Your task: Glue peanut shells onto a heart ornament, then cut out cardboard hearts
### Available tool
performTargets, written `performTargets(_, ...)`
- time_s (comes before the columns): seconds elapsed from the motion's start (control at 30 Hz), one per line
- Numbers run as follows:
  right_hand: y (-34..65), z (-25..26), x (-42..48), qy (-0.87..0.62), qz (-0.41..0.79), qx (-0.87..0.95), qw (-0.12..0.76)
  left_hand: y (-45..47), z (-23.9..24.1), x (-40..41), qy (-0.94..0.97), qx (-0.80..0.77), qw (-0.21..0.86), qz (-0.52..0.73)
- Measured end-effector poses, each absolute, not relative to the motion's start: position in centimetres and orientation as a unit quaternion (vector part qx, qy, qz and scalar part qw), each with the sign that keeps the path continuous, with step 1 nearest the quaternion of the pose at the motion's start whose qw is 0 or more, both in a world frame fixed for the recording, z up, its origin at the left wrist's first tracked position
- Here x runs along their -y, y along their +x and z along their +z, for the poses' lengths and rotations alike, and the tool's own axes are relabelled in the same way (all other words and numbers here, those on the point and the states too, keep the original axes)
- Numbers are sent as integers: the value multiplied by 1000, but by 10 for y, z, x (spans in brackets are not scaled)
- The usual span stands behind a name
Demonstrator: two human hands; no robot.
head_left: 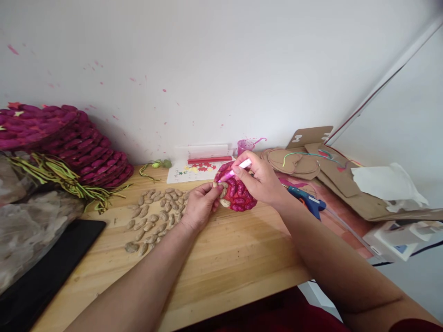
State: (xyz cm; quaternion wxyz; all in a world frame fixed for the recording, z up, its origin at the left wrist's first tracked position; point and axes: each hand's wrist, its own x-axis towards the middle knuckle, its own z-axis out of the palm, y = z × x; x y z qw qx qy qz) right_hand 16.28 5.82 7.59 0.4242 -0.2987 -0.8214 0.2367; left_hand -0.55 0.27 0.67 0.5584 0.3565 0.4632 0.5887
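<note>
My left hand (202, 203) is closed on the left edge of a round piece covered with peanuts (238, 193), holding it just over the table. Most of its peanuts are coloured magenta; a few by my left fingertips are still pale tan. My right hand (258, 177) grips a white paint marker (245, 163) with a pink front part. The marker's tip points down and left onto the peanuts beside my left thumb. Loose unpainted peanuts (162, 214) lie spread on the table left of my left hand.
Stacked magenta peanut pieces (86, 147) stand at the left, beside green strings (93, 186) and a plastic bag (44, 216). Paper stars (204, 167) lie on a white sheet at the back. A blue glue gun (306, 200), cardboard cutouts (294, 162) and a power strip (403, 237) are at the right.
</note>
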Motion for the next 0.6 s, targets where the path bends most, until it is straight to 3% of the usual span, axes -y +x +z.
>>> performTargets(0.6,166,75,-60,-283,227,832,420,-5,6,-4,353,-464,558,591)
